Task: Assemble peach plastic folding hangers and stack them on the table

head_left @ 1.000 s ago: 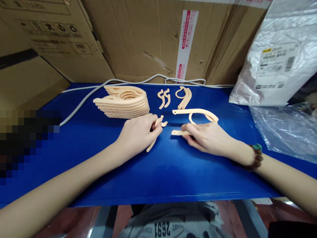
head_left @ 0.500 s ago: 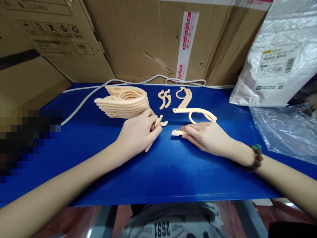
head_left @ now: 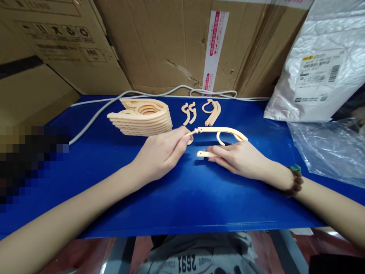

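Note:
My left hand (head_left: 161, 154) is closed in a pinch on a small peach plastic hook piece (head_left: 190, 134), whose tip touches the left end of a folding peach hanger part (head_left: 222, 131). My right hand (head_left: 238, 158) rests on the blue table (head_left: 182, 198) with its fingers on that hanger part's lower arm (head_left: 202, 154). A stack of several finished peach hangers (head_left: 142, 117) lies just behind my left hand.
Two loose hook pieces (head_left: 189, 112) and a pair of curved arms (head_left: 212, 110) lie further back. A white cable (head_left: 97, 114) runs along the table's rear. Cardboard boxes (head_left: 171, 42) stand behind, and plastic bags (head_left: 319, 68) sit at the right.
My left hand has lifted and moved the hook piece right, up to the end of the hanger part. My right hand has stayed on the part and tilted it slightly.

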### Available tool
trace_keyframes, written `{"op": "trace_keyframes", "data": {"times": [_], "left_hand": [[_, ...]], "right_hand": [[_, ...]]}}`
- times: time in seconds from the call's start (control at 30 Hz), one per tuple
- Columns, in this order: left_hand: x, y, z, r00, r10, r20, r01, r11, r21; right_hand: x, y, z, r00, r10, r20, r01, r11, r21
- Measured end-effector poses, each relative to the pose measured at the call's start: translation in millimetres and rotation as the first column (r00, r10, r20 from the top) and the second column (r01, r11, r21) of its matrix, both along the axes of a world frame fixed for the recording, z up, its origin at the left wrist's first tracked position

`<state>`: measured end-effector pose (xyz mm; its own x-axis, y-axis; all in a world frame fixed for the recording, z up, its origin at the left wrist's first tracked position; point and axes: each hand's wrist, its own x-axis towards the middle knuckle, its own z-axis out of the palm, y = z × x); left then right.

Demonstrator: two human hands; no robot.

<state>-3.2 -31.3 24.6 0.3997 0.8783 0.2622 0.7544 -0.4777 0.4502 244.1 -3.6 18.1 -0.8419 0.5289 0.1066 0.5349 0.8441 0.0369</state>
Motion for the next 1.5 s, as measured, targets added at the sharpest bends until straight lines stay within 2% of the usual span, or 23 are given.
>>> {"op": "trace_keyframes", "data": {"times": [0.1,0.17,0.47,0.63,0.8,1.0,1.2,1.33,1.5], "left_hand": [[2,1,0.4,0.989,-0.043,-0.143,0.032,0.996,-0.079],[3,2,0.0,0.983,-0.047,-0.179,0.031,0.995,-0.094],[1,1,-3.9,0.985,-0.141,-0.102,0.133,0.988,-0.074],[2,1,-4.3,0.974,-0.179,-0.137,0.166,0.981,-0.104],[1,1,-6.1,0.953,-0.235,-0.189,0.224,0.971,-0.077],[0,1,-7.9,0.912,-0.235,-0.335,0.279,0.956,0.087],[-2,3,-17.8,0.845,-0.107,-0.524,0.315,0.891,0.326],[-2,3,-21.9,0.823,-0.077,-0.562,0.346,0.853,0.390],[0,3,-21.9,0.838,-0.055,-0.542,0.368,0.790,0.490]], "right_hand": [[0,0,-0.5,1.000,-0.007,-0.010,0.008,0.999,0.043],[0,0,-0.6,0.999,-0.019,-0.028,0.021,0.999,0.049],[0,-2,0.7,0.992,0.015,-0.124,-0.004,0.996,0.089],[0,-4,2.1,0.991,0.029,-0.131,-0.014,0.993,0.116],[-1,-6,2.0,0.990,0.052,-0.129,-0.032,0.988,0.153],[-3,-9,1.8,0.983,0.056,-0.178,-0.028,0.987,0.159],[-6,-11,0.5,0.988,0.045,-0.148,-0.028,0.992,0.120],[-5,-10,-1.4,0.991,0.029,-0.128,-0.024,0.999,0.042],[-4,-10,-0.1,0.993,-0.025,-0.116,0.020,0.999,-0.038]]}}
